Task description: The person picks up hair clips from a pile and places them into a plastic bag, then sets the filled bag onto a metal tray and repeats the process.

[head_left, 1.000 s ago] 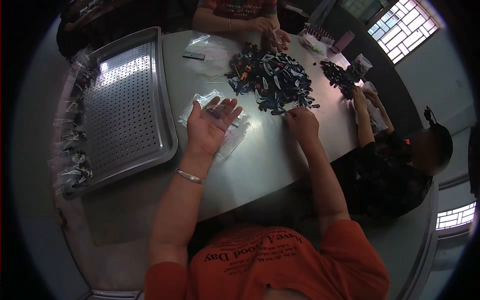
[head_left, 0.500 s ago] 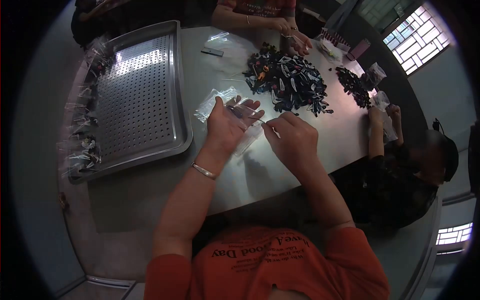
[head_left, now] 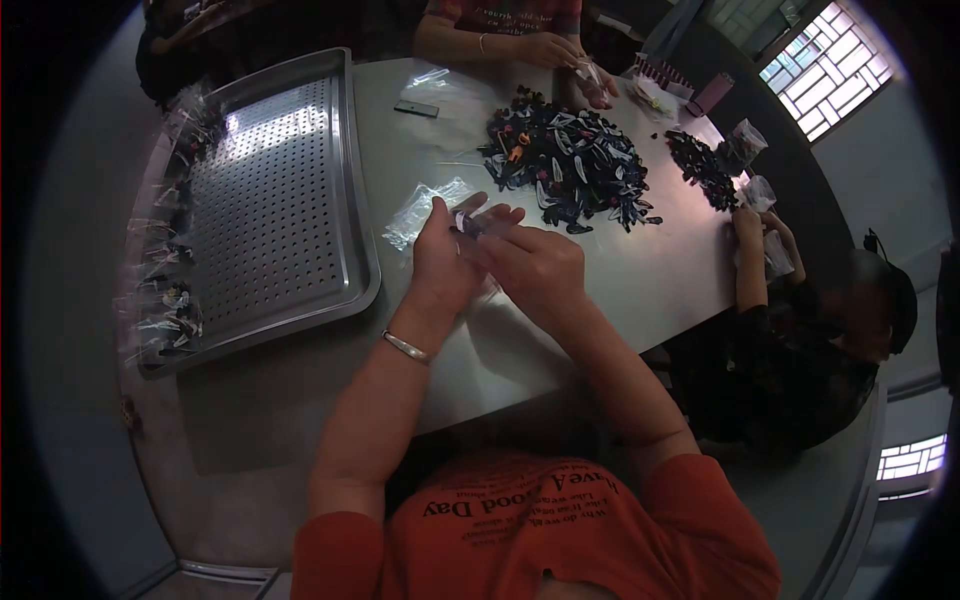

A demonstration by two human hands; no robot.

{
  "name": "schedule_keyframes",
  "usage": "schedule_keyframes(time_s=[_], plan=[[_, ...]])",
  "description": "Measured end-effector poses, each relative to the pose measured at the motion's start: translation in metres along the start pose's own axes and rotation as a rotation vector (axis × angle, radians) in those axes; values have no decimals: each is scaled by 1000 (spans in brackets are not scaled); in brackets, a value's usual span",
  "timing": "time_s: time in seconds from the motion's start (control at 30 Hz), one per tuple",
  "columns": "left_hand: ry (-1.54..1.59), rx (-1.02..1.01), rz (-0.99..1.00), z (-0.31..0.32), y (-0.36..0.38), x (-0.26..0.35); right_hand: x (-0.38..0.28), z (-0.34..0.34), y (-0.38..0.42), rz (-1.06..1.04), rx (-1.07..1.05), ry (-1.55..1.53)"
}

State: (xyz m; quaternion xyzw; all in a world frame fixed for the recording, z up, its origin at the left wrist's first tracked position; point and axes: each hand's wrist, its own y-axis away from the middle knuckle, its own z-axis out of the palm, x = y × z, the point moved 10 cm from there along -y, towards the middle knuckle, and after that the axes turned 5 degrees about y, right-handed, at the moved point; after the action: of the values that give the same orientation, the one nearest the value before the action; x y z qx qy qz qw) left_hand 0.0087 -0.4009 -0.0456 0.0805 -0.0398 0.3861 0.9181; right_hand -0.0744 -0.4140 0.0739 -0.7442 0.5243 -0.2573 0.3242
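My left hand [head_left: 443, 258] is turned palm up, its thumb raised, and holds a small clear plastic bag [head_left: 488, 226]. Dark hair clips [head_left: 464, 222], one with a pale part, show at the bag, in front of the left fingers. From the right, my right hand [head_left: 540, 268] reaches over the bag, its fingers pressed together against it. Whatever those fingertips pinch is hidden. Flat clear bags [head_left: 430, 212] lie on the table just beyond my left hand. Farther off is a large heap of mostly dark hair clips [head_left: 590, 165].
A perforated metal tray [head_left: 350, 190] stands at left, filled bags [head_left: 170, 305] along its far-left edge. Opposite, a co-worker's hands [head_left: 560, 58] handle a bag. Another co-worker [head_left: 800, 350] sits at right beside a smaller dark pile [head_left: 702, 168]. A pink box [head_left: 711, 95] stands behind.
My right hand has moved left, bringing its fingertips from beside the bag onto it. The thin curved piece seen at those fingertips is now out of sight. My left hand has stayed nearly still.
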Motion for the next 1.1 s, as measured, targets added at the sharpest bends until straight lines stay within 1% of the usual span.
schedule_keyframes(time_s=[0.03,0.1,0.13,0.2,0.23,0.3,0.33,0.43,0.47,0.53,0.67,0.73,0.87,0.93,0.97,1.0,1.07,1.1], plan=[[-1,-1,-5,0,1,0,0,-2,0,4,1,4],[-4,-30,34,2,1,6,2,-8,2,17,12,-138],[15,-25,32,2,0,8,5,-14,6,24,11,-125],[70,44,67,-2,2,12,45,-23,22,329,-61,-268],[93,11,58,-2,-1,13,65,-27,32,448,-65,-254],[103,8,49,-5,-3,12,117,-20,66,591,-90,-180],[110,9,49,-4,-3,12,141,-13,85,654,-160,-135],[84,37,50,-3,0,10,174,-10,108,714,-235,-8],[83,37,51,-3,-1,10,179,-7,111,714,-235,-9],[70,27,50,-3,-1,11,180,4,110,691,-329,45],[52,40,62,-4,0,11,184,14,106,674,-328,115],[38,44,59,-3,0,10,186,18,105,650,-364,126],[68,50,58,-6,-1,9,175,3,103,620,-355,95],[79,48,62,-5,0,11,160,-6,96,639,-445,108],[76,57,62,-4,0,10,151,-13,92,625,-358,11],[75,64,58,-4,1,9,137,-17,85,617,-364,1],[88,54,53,-3,1,7,102,-42,56,593,-155,-184],[89,68,50,-3,1,6,83,-47,42,531,-119,-195]])
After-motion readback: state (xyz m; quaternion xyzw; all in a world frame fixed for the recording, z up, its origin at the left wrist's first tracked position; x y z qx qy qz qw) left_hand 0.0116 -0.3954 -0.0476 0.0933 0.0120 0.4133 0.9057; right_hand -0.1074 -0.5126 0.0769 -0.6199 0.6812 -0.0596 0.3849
